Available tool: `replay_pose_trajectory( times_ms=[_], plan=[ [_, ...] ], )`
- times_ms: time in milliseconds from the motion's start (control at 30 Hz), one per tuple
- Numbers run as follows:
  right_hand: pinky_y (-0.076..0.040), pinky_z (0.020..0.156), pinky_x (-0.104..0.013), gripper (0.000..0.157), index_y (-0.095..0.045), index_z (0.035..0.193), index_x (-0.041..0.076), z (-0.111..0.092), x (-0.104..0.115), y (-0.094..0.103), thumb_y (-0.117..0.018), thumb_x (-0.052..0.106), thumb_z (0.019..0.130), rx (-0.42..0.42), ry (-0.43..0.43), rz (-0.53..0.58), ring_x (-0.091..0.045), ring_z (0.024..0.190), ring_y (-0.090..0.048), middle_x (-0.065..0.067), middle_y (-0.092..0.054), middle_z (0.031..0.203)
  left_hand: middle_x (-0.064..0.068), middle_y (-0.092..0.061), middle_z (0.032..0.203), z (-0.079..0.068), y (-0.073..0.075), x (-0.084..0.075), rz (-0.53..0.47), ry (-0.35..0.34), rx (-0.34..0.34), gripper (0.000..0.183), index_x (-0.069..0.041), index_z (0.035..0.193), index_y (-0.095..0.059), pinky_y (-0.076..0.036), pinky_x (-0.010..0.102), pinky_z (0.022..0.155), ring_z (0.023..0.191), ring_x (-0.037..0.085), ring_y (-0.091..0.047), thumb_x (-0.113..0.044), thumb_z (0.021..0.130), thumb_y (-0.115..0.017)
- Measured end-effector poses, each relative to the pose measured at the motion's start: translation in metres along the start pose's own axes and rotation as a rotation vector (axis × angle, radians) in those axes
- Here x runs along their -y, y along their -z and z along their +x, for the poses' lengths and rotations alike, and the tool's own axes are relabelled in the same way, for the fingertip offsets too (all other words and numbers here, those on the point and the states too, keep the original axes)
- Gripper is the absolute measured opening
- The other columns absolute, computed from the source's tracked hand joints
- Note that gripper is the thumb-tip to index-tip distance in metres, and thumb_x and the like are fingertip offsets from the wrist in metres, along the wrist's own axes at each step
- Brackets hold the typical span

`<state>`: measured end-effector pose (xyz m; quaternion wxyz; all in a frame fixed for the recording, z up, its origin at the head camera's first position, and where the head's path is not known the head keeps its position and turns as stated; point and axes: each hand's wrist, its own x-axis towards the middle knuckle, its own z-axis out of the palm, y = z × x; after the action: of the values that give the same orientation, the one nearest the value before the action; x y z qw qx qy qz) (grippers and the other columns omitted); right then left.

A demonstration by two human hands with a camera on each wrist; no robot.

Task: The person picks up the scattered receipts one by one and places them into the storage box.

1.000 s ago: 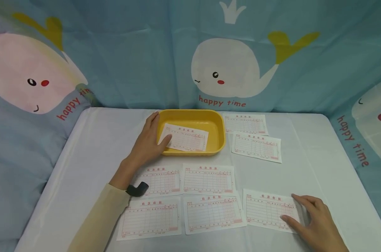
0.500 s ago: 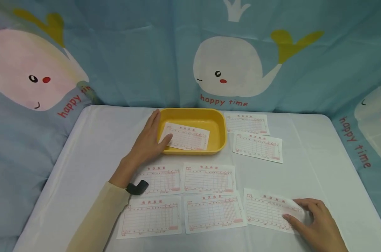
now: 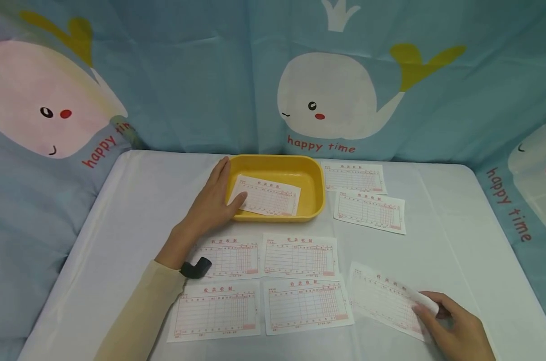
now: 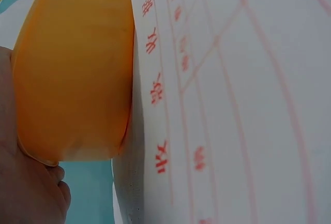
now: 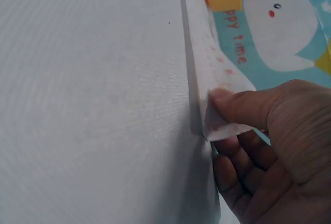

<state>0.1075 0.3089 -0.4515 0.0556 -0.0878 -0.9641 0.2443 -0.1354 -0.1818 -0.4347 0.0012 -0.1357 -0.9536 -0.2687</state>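
A left hand (image 3: 212, 198) holds the left end of the yellow tray (image 3: 308, 190), its fingers along the outside and its thumb over the near corner. Below it, nearer the person than the tray, four slips (image 3: 300, 255) lie flat on the white desk (image 3: 449, 245) in two rows of two, the far left one partly hidden behind the wrist. Inside the tray, toward its left side, lies the inner slip (image 3: 270, 196), slightly askew. Just beside the tray's right side are two more, the far slip (image 3: 356, 178) and, a little nearer the person, the tilted slip (image 3: 370, 213).

Farther right, nearer the person than the tray and well apart from it, the right hand (image 3: 458, 323) pinches the right edge of the held slip (image 3: 381, 300), thumb on top and fingers beneath. That edge curls up; whether the left end rests on the desk cannot be told.

The paper looks thin, light and limp, apt to bend under a firm pinch, crease at the grip and tear if tugged. With little to catch on a flat sheet, a raised edge or corner seems the best hold, taken lightly between thumb and fingertips. The tray appears stiff, best steadied by its rim.
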Motion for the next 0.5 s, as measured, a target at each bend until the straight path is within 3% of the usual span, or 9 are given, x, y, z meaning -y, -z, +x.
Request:
replay_pose_trajectory(
  times_ms=[233, 367, 500],
  plan=[
    [-0.047, 0.054, -0.01, 0.027, -0.074, 0.102, 0.006, 0.0016, -0.0006, 0.003, -0.084, 0.02, 0.082, 0.074, -0.105, 0.075, 0.008, 0.06, -0.06, -0.005, -0.076, 0.082, 0.002, -0.001, 0.173, 0.0, 0.0, 0.0011, 0.002, -0.006, 0.004, 0.093, -0.017, 0.164, 0.001, -0.028, 0.053, 0.125, 0.158, 0.027, -0.019, -0.055, 0.097, -0.052],
    [-0.052, 0.057, -0.011, 0.022, -0.074, 0.099, 0.005, 0.0029, -0.0009, 0.0047, -0.083, 0.016, 0.082, 0.106, -0.148, 0.133, 0.009, 0.068, -0.066, 0.0, -0.076, 0.084, 0.002, -0.001, 0.173, -0.0004, 0.0003, 0.0016, 0.001, -0.011, 0.0, 0.093, -0.016, 0.164, 0.0, -0.028, 0.051, 0.125, 0.158, 0.026, -0.018, -0.054, 0.097, -0.052],
    [-0.054, 0.06, -0.014, 0.027, -0.075, 0.103, 0.004, 0.0052, -0.0028, 0.0063, -0.081, 0.023, 0.085, 0.174, -0.248, 0.159, 0.008, 0.073, -0.068, 0.004, -0.078, 0.087, 0.002, -0.001, 0.173, -0.0006, 0.0006, 0.0021, 0.005, -0.016, -0.001, 0.093, -0.015, 0.164, 0.0, -0.028, 0.05, 0.125, 0.158, 0.026, -0.017, -0.053, 0.097, -0.052]
  ],
)
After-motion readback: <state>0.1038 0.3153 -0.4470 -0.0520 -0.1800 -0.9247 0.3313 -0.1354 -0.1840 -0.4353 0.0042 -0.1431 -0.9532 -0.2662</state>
